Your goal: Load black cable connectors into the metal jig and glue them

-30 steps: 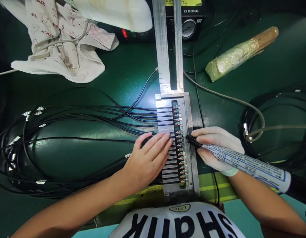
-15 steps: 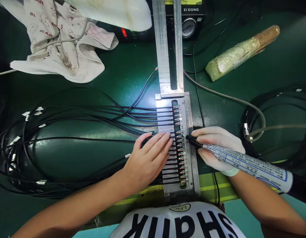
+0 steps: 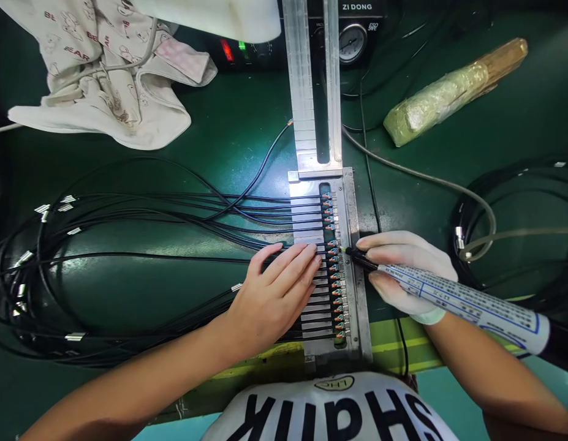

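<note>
My bare left hand (image 3: 278,288) lies flat with fingers stretched over several black cables (image 3: 210,220) and the slotted face of a metal fixture (image 3: 308,229). It rests on them and grips nothing. In the fixture, the cable ends sit side by side in a row, with small orange and metallic connectors (image 3: 337,293) at their tips. My gloved right hand (image 3: 407,269) is closed around a thick marker pen (image 3: 467,301) with a white, blue-printed barrel and black front. Its pale yellow-green tip is at the connector row, just right of my left fingertips; whether it touches cannot be made out.
Coiled black cables with silvery tags (image 3: 75,337) lie left; another coil (image 3: 458,226) lies right. A printed cloth (image 3: 122,92) is at the back left. Behind the fixture stand a metal rail (image 3: 304,92) and a gauge unit (image 3: 352,43). A wrapped bar (image 3: 449,92) lies back right.
The marker pen has shifted very slightly right with my right hand. My left hand keeps its place on the cables. The view has tilted a little, moving the background slightly.
</note>
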Motion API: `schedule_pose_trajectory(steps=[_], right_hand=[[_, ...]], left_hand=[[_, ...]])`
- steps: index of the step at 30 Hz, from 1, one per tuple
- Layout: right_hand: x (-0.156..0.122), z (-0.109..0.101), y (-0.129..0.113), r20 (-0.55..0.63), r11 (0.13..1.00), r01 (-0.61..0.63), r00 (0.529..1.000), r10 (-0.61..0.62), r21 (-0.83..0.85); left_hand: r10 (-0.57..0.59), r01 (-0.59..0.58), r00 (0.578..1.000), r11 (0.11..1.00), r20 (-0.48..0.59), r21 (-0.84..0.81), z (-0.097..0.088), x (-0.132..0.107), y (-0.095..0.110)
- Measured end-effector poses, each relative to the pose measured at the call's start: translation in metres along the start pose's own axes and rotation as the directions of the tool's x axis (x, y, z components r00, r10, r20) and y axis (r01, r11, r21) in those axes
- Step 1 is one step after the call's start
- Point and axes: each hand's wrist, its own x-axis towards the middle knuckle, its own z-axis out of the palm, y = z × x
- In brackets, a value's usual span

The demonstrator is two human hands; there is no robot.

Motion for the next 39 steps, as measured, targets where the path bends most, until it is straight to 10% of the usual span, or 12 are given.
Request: schedule_pose_trajectory(steps=[39], right_hand=[[-0.0005,-0.0007,0.0020,-0.002,1.000,-0.005,1.000,0.005,0.021]], left_hand=[[-0.007,0.007,1.000,1.000,0.003,-0.011,0.0006,0.0001,-0.0002]])
